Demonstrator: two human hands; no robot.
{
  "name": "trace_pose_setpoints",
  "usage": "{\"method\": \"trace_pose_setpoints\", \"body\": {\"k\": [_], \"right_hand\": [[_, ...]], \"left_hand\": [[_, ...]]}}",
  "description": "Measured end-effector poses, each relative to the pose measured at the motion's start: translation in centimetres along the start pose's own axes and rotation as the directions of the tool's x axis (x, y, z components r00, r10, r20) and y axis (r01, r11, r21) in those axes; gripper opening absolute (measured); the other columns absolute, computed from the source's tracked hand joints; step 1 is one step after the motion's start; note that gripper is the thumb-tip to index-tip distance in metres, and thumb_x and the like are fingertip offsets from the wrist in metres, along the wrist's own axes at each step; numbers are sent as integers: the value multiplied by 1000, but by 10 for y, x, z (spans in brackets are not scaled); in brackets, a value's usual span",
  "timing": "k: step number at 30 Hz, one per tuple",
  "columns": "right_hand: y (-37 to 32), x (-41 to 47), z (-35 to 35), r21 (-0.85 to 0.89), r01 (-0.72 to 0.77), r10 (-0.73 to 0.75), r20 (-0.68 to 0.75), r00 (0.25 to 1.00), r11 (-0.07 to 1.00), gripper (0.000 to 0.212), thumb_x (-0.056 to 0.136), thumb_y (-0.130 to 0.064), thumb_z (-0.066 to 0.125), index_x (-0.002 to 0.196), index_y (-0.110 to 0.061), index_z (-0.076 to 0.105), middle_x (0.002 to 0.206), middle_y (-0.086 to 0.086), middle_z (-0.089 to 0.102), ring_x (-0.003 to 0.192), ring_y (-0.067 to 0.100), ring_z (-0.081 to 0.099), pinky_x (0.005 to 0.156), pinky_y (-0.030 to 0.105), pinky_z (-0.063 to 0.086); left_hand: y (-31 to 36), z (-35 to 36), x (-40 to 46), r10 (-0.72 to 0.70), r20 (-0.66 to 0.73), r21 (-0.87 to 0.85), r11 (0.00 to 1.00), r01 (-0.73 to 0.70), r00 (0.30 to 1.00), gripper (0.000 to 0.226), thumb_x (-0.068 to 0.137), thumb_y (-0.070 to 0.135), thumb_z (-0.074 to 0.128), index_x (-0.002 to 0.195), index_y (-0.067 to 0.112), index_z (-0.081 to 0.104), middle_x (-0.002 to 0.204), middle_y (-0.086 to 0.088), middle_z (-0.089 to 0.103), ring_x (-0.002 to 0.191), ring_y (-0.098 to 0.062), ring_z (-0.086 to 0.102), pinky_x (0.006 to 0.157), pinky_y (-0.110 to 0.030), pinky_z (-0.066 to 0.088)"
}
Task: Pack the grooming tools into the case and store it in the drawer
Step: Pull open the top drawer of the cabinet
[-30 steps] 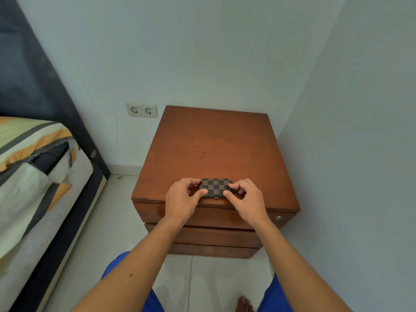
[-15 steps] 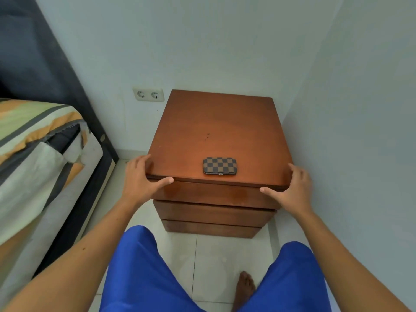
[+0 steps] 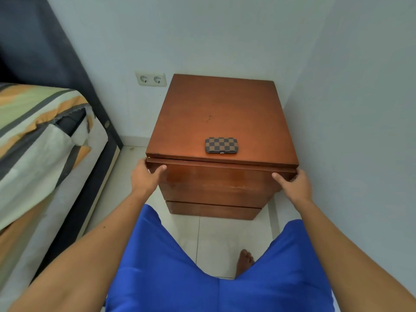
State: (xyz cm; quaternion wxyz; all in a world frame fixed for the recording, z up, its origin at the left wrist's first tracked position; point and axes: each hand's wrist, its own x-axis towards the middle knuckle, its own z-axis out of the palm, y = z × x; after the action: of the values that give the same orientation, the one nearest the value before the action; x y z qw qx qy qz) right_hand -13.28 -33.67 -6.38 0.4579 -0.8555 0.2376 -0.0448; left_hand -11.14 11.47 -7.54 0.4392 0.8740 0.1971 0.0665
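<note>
So the checkered case is sitting closed on top of the wooden nightstand, near the front edge. Right below it I've got the top drawer by both ends, my left hand gripping the left corner and my right hand gripping the right one, thumbs on the front. Bed on my left, wall socket behind

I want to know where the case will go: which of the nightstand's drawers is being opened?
The top drawer: left hand and right hand grip its front corners, and it juts slightly forward; the lower drawers sit untouched.
</note>
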Motion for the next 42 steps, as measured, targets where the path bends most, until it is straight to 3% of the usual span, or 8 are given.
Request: {"method": "trace_pose_setpoints", "body": {"k": [10,14,18,22,28,32,36,42], "right_hand": [[12,-47,-13,11,3,-3,2,1000,1000,80,82,-47,84,144,-10,50,137,11,63,126,30,61,105,41,51],[17,-71,-21,2,-5,5,3,1000,1000,81,84,-44,83,147,-8,47,140,13,62,127,31,61,106,39,49],[30,-97,-28,27,-10,10,10,1000,1000,77,83,-44,84,143,-9,51,136,12,64,124,31,63,107,42,52],[44,-123,-35,4,4,-4,-10,1000,1000,73,83,-46,84,139,-11,54,131,10,67,119,29,65,102,43,55],[59,-157,-42,-7,55,-55,-15,998,998,65,88,-39,81,140,-11,53,130,10,66,119,28,64,94,32,51],[56,-161,-45,-5,39,-39,-10,999,999,66,88,-40,81,140,-10,53,135,13,65,125,32,63,102,40,52],[46,-164,-47,-6,30,-30,-11,999,1000,82,88,-51,77,152,-13,44,150,11,55,137,32,53,110,43,47],[2,-144,-36,-46,193,-193,-15,981,980,83,88,-57,73,155,-19,41,159,3,47,146,24,45,117,44,41]], "left_hand": [[-12,-13,-46,17,-50,-1,1000,-17,999,66,88,46,78,137,8,56,127,-10,68,119,-29,64,97,-36,51],[-22,-21,-70,38,-60,4,999,-37,997,62,90,46,75,137,10,55,125,-9,68,118,-27,63,95,-32,49],[-37,-28,-97,68,-64,18,998,-67,996,64,92,50,72,140,13,51,130,-9,66,121,-28,62,101,-40,52],[-54,-37,-125,97,-73,2,995,-98,993,63,92,49,72,139,15,50,132,-9,66,122,-28,62,102,-38,50],[-63,-49,-151,142,-84,26,990,-140,986,58,93,43,72,138,12,52,132,-11,66,121,-29,63,99,-33,46],[-65,-53,-153,132,-56,20,991,-131,990,62,91,44,74,139,12,51,132,-11,66,121,-29,63,98,-34,47],[-66,-58,-149,158,-31,29,987,-157,987,60,92,52,70,137,15,53,130,-9,66,120,-27,62,100,-36,49],[-31,-59,-113,266,-29,75,962,-263,964,65,93,68,56,139,22,53,138,2,61,125,-16,58,104,-38,47]]}}
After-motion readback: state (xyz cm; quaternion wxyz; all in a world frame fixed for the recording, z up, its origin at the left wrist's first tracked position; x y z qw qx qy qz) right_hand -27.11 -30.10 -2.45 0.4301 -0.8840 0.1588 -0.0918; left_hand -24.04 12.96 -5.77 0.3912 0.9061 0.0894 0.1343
